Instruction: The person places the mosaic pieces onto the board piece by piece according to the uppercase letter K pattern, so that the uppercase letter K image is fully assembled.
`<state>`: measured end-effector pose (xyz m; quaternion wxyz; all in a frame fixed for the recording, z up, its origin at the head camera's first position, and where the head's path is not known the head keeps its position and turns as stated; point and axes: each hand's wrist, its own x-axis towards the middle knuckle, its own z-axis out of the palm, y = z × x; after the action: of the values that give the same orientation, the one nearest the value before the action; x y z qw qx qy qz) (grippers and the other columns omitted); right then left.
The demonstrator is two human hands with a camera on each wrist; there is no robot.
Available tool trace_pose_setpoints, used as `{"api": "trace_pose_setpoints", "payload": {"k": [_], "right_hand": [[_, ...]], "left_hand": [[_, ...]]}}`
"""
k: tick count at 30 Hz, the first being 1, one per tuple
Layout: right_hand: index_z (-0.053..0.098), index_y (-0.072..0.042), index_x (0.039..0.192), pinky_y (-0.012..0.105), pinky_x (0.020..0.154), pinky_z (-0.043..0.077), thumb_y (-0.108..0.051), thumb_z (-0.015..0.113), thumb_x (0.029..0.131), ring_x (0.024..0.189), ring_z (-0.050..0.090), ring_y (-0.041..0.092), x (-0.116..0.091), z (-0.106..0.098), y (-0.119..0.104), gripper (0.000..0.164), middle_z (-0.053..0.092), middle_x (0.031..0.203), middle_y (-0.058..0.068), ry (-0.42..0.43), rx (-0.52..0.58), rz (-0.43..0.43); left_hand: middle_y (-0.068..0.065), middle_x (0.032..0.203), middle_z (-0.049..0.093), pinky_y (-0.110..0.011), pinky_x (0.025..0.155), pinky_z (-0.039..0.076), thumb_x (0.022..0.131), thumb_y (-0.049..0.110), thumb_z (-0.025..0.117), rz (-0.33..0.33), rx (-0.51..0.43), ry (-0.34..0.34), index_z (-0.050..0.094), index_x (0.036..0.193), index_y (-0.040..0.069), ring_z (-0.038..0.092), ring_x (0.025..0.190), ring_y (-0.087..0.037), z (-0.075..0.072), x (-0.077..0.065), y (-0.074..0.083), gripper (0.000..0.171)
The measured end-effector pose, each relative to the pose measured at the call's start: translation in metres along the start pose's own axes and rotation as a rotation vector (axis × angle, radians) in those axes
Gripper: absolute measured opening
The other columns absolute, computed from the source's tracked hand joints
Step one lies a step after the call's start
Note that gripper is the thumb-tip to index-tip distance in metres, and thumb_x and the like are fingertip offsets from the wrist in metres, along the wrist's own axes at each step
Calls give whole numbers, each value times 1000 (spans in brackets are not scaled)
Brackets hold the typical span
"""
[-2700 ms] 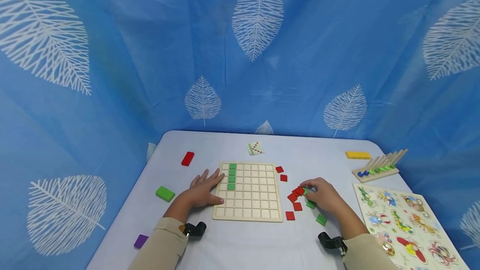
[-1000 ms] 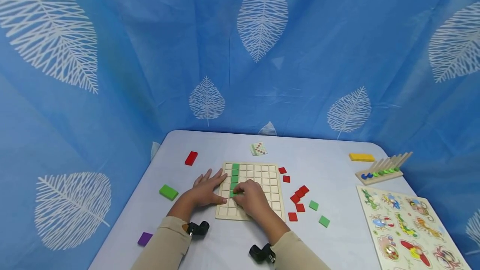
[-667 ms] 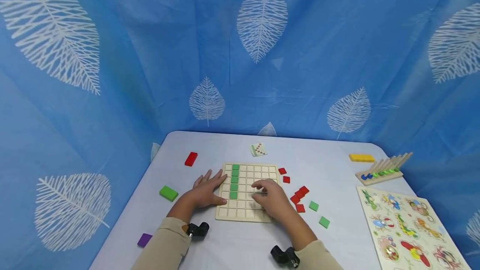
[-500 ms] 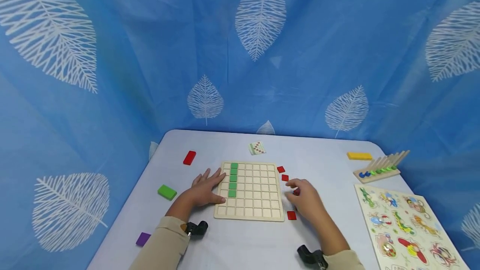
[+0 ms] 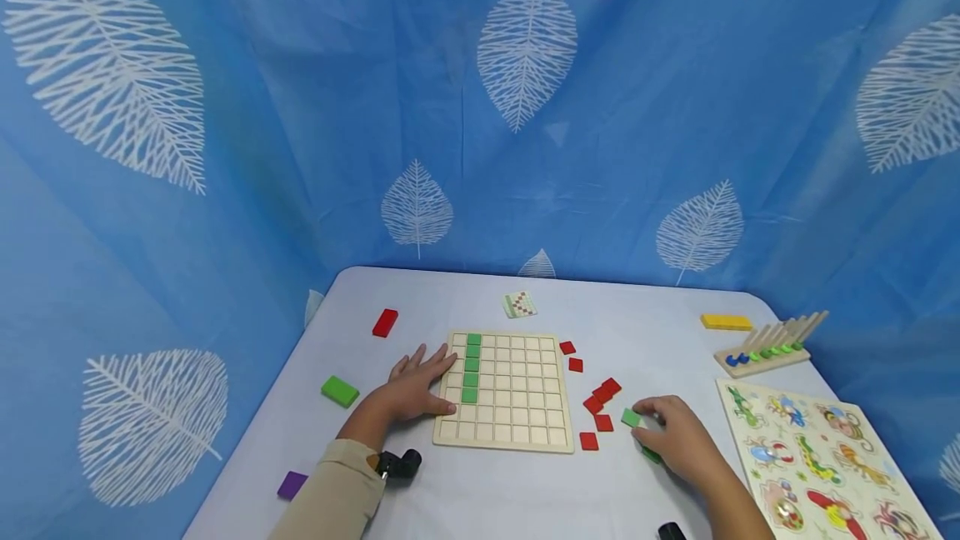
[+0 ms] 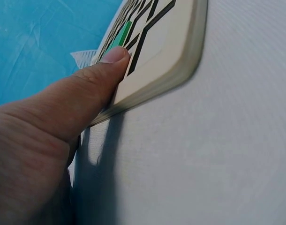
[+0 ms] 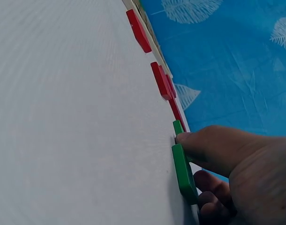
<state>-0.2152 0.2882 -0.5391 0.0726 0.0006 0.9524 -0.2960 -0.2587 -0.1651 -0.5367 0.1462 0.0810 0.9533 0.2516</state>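
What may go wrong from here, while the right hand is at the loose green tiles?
1. The right hand may nudge the nearer green tile, which lies close under it, while its thumb touches the farther green tile.
2. It might disturb the overlapping red tiles lying nearby.
3. If the left hand pushes the board it rests on, the board could slide.

The gridded board point(image 5: 517, 433) holds five green tiles point(image 5: 471, 365).
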Motion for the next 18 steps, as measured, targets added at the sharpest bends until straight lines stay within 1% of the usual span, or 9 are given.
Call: {"api": "trace_pose_setpoints", "payload": {"k": [7,10,12,13,14,16,18], "right_hand": [[74,-11,119,67,111,43,-24,79,91,126,58,38,4,-2,1,31,62,132,18,-2,2,12],[73,-10,119,60,101,52,-21,78,91,115,61,33,5,-1,-7,31,65,126,14,24,24,42],[72,-10,119,49,91,57,-17,77,90,104,62,28,4,4,-23,31,68,121,11,46,66,56],[72,-10,118,44,86,57,-15,76,89,99,61,25,4,9,-34,30,69,116,9,62,90,51],[73,-10,117,37,80,55,-12,75,88,93,59,22,4,15,-47,29,69,108,7,77,118,27],[74,-13,113,33,77,54,-9,76,87,89,58,18,4,33,-77,26,69,103,4,88,169,-31],[75,-15,109,30,73,50,-8,76,86,86,57,16,5,53,-107,24,67,98,0,71,203,-130]], "left_hand": [[3,176,19,-62,130,2,79,48,88,-2,-9,6,37,164,33,-2,164,-33,1,1,1,100],[2,176,20,-61,130,3,79,48,88,5,-4,7,37,164,32,-1,164,-33,1,1,1,100],[2,176,20,-60,130,2,80,48,88,8,0,1,36,164,32,-1,164,-33,0,0,1,100],[2,176,20,-60,130,2,80,48,88,12,0,-2,36,164,32,-1,164,-33,-1,0,1,100],[1,176,20,-60,130,2,80,48,88,15,0,-4,36,164,32,-1,164,-34,-2,-1,0,100],[1,176,20,-60,130,2,80,48,88,13,-6,-7,36,164,32,-1,164,-34,-3,-2,1,100],[2,176,20,-60,130,2,80,49,88,13,-12,-8,36,164,32,-1,164,-33,-2,-2,1,101]]}}
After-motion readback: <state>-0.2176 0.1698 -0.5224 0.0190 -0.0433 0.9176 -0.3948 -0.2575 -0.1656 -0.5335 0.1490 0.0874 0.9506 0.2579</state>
